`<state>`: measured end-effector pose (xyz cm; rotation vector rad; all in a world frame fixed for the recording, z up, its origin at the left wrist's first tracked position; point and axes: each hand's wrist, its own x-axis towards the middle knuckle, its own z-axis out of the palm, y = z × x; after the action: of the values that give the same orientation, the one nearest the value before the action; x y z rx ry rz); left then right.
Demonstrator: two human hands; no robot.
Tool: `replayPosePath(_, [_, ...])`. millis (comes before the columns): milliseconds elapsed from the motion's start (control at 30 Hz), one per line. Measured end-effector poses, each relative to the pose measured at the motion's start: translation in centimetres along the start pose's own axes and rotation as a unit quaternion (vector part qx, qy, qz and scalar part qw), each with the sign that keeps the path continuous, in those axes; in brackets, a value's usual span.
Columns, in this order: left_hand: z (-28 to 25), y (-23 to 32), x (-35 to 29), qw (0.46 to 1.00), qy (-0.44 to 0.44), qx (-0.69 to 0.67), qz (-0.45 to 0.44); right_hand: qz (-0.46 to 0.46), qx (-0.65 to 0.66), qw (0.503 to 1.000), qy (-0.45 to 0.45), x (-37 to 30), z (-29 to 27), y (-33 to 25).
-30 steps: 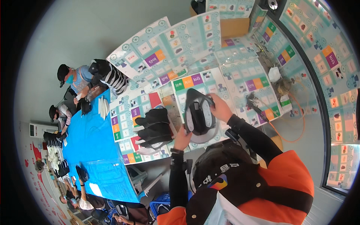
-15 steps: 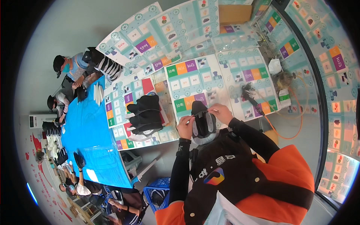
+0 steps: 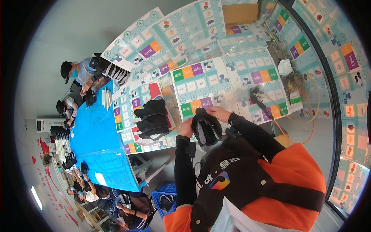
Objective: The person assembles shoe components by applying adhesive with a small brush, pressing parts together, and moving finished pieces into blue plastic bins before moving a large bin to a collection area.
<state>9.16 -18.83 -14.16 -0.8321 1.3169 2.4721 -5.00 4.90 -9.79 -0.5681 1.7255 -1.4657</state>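
A black shoe upper point(image 3: 207, 127) with a pale grey lining is held in front of my body, at the near edge of the worktable. On its left side my left hand point(image 3: 186, 128) is closed round the edge. The fingers of my right hand point(image 3: 219, 113) grip its far right rim. Its opening faces up, and the grey inside shows between my hands. Just to the left, several similar black shoe uppers point(image 3: 152, 120) lie piled on the table.
Printed sheets cover the worktable point(image 3: 201, 91). At right lies a black hand tool point(image 3: 261, 101) near an orange hose point(image 3: 284, 133). A blue-covered table point(image 3: 96, 135) stands left, with co-workers along it. A blue crate point(image 3: 164, 199) sits below. Printed panels rise behind.
Between my hands the shoe upper has turned and tipped, showing more of its grey inside. My right hand has moved slightly left. The whole view has shifted a little.
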Motion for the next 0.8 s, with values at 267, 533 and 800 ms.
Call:
replayPosePath(267, [5.3, 8.1, 1.7, 0.988, -0.021, 0.152, 0.003, -0.339, -0.221, 0.912, 0.07, -1.3, -2.6, -8.8])
replayPosePath(533, [9.7, 14.2, -5.4, 0.864, 0.026, 0.446, 0.233, -0.146, -0.155, 0.915, 0.342, -2.1, -8.4, -4.8])
replayPosePath(800, [21.5, 14.0, -4.5, 0.722, 0.202, 0.561, 0.351, 0.008, -0.251, 0.955, 0.16, -9.1, -13.8, 6.7])
